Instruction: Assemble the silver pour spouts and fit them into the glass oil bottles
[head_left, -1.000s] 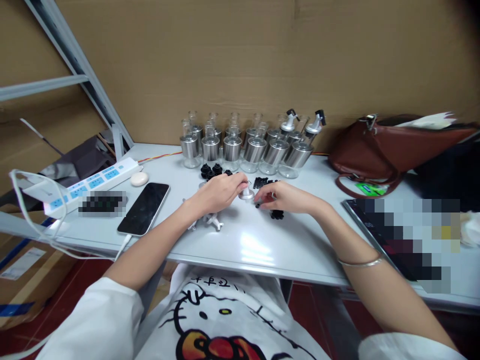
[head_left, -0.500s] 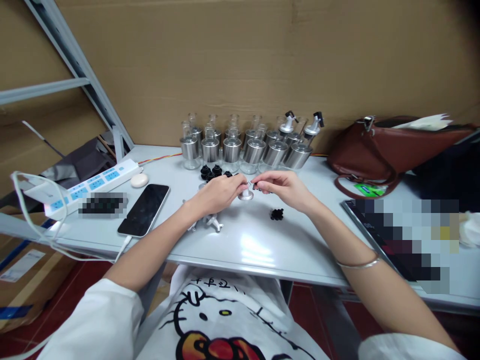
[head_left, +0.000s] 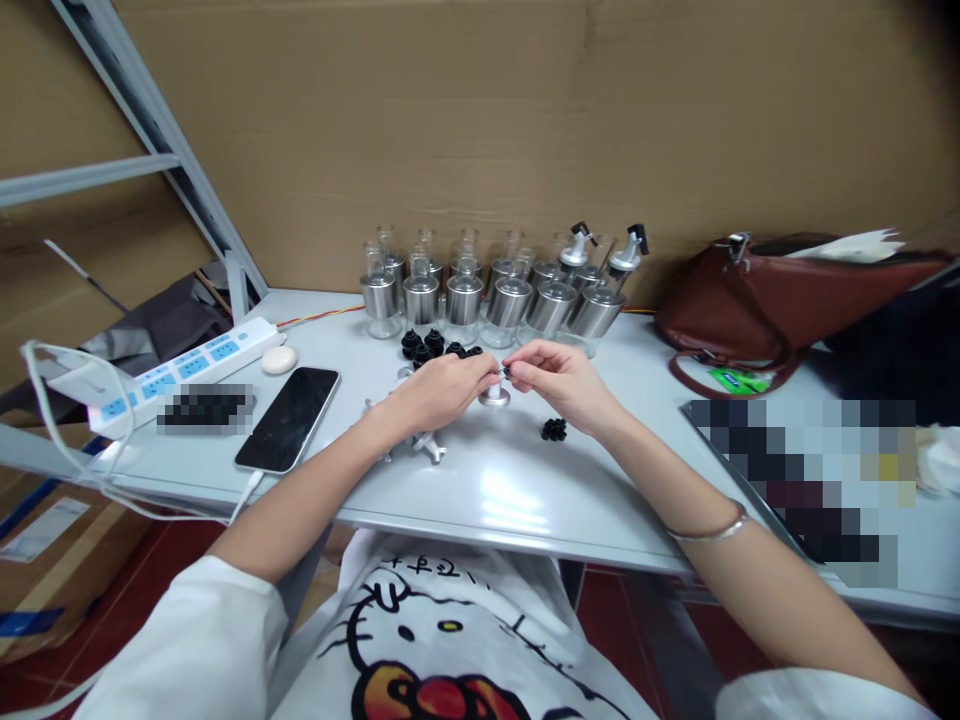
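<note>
My left hand (head_left: 450,388) is closed on a silver bottle pourer (head_left: 494,398), whose round base shows under the fingertips. Facing it, my right hand (head_left: 562,380) pinches a small black cap (head_left: 506,372) against the top of the pourer; the exact contact is partly hidden by fingers. Loose silver pourers (head_left: 430,448) lie beneath and beside my left forearm. Behind the left hand sits a cluster of black ribbed stoppers (head_left: 423,346). A small heap of black pieces (head_left: 554,430) rests on the table below my right hand.
Glass bottles with steel sleeves (head_left: 464,300) stand in rows at the back, two carrying fitted pourers (head_left: 624,255). On the left are a phone (head_left: 289,420), a power strip (head_left: 191,370) and a round white case (head_left: 280,360). A brown bag (head_left: 810,300) occupies the right.
Both hands have shifted very slightly, with the pourer moving a little right and down. The right fingers have drawn closer to the pourer's top with the black cap.
</note>
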